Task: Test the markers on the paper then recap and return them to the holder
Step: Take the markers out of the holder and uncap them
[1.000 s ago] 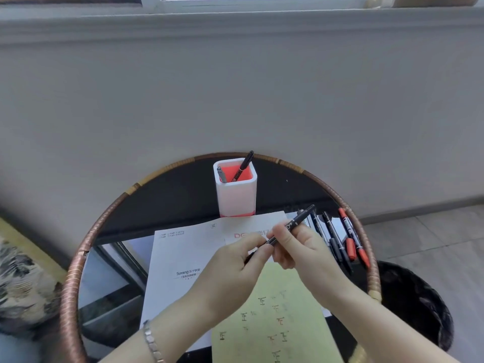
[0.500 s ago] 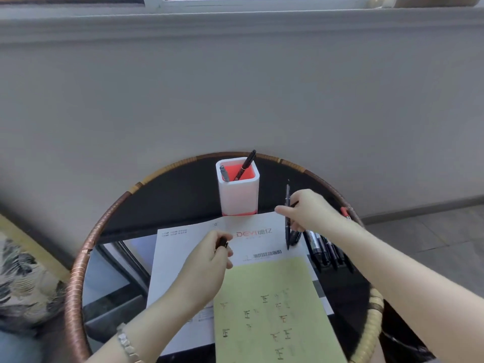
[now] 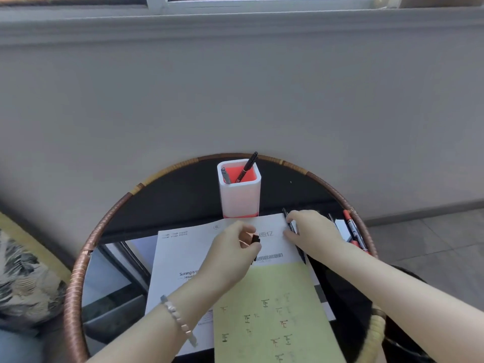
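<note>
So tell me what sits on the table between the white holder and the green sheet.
In the head view, only the white printed sheet covers the stretch between the holder and the green sheet; the left hand, pinching a black cap, hovers over it.

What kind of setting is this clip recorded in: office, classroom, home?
Probably a home, maybe a sunroom or balcony nook: a small round rattan-rimmed glass table set against a plain wall under a window sill, a patterned cushion beside it, and a tiled floor.
</note>
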`<state>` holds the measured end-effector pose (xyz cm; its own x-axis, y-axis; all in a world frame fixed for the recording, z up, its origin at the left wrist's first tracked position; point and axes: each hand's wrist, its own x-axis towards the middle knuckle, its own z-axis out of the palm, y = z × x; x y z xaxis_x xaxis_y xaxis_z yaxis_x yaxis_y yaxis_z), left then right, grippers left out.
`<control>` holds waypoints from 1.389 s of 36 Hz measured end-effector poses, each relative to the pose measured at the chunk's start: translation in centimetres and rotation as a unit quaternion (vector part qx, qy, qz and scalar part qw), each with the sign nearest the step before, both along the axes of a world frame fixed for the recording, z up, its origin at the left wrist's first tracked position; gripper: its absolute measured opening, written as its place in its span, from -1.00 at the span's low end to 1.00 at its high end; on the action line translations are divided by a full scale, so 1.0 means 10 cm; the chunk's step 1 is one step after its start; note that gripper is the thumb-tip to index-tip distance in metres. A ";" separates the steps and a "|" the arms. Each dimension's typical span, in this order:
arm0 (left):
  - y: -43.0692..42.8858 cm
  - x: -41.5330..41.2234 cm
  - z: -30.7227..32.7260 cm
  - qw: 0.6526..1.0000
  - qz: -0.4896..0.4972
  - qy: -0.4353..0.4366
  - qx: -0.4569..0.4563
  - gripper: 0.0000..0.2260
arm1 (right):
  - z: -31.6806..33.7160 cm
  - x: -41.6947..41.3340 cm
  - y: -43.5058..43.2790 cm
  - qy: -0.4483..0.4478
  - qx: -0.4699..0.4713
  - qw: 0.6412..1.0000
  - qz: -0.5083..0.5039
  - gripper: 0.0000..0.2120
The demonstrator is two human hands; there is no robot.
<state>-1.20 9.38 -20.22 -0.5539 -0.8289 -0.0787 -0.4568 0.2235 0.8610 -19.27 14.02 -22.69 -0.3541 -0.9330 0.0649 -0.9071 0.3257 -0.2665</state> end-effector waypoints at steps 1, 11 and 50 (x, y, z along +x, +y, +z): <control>-0.01 -0.09 -0.01 1.000 -0.003 -0.006 -0.004 -0.84 | 0.00 -0.01 0.02 -0.017 -0.013 1.000 0.002 -0.76; -0.02 -0.56 -0.21 0.991 -0.073 -0.096 -0.049 -0.78 | 0.17 -0.13 0.13 -0.096 -0.074 0.992 -0.023 -0.80; -0.07 0.24 0.34 0.962 -0.049 0.045 -0.267 -0.81 | 1.01 0.57 0.34 -0.475 -0.356 0.804 0.035 -0.87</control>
<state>1.16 8.71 -16.86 -0.6155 -0.6823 0.3946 -0.3411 0.6820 0.6470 -13.58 17.40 -12.64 -0.5076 -0.7991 0.3221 -0.1930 -0.2588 -0.9464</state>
